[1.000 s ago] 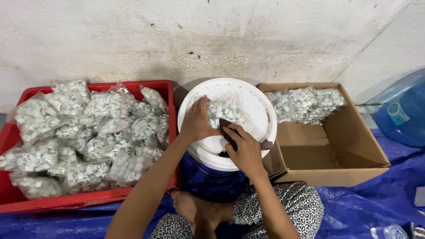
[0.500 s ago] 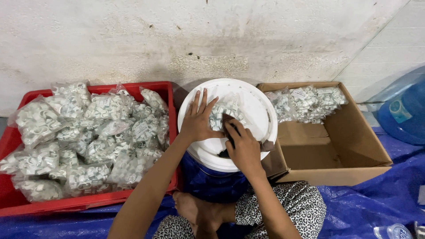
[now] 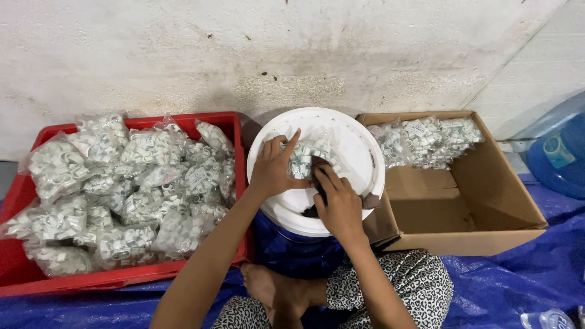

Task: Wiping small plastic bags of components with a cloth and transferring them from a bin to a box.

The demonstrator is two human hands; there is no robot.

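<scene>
Your left hand lies flat, fingers spread, pressing a clear bag of small white parts on the white lid of the blue bucket. Right hand touches the bag's near edge, fingers curled; can't tell if it's gripping. Red crate w/ filled bags at left, cardboard box at right.

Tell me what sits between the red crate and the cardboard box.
In the head view, a white round lid on a blue bucket sits between the red crate and the cardboard box, with both hands on it.
</scene>
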